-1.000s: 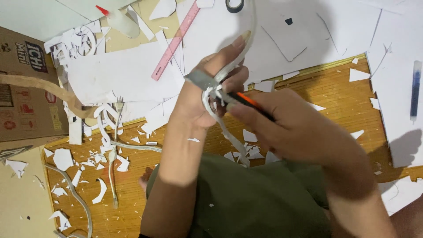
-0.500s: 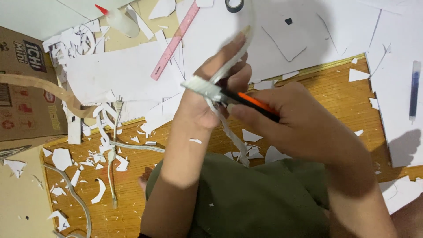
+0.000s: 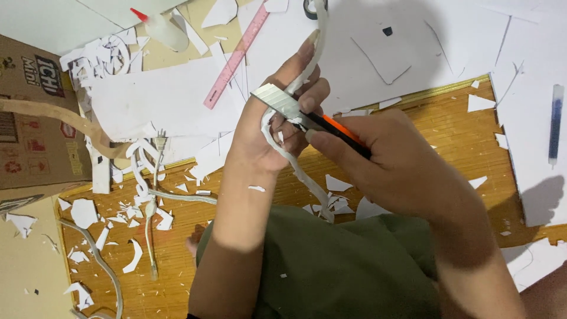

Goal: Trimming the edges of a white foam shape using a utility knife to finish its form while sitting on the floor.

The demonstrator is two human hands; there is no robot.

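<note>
Head view: left hand (image 3: pixel 277 121) closed around a curling white strip (image 3: pixel 295 162), index finger stretched upward along it, strip running up past the fingertip and trailing down below the palm toward the lap. Right hand (image 3: pixel 396 165) gripping a knife (image 3: pixel 313 118) with orange and black handle, silver blade laid across the strip right at the left fingers. Left of the hands, white scraps (image 3: pixel 88 212), a cord (image 3: pixel 153 195) and a cardboard box (image 3: pixel 35 130); above them a pink ruler (image 3: pixel 236 56); far right, a blue pen (image 3: pixel 555 124).
</note>
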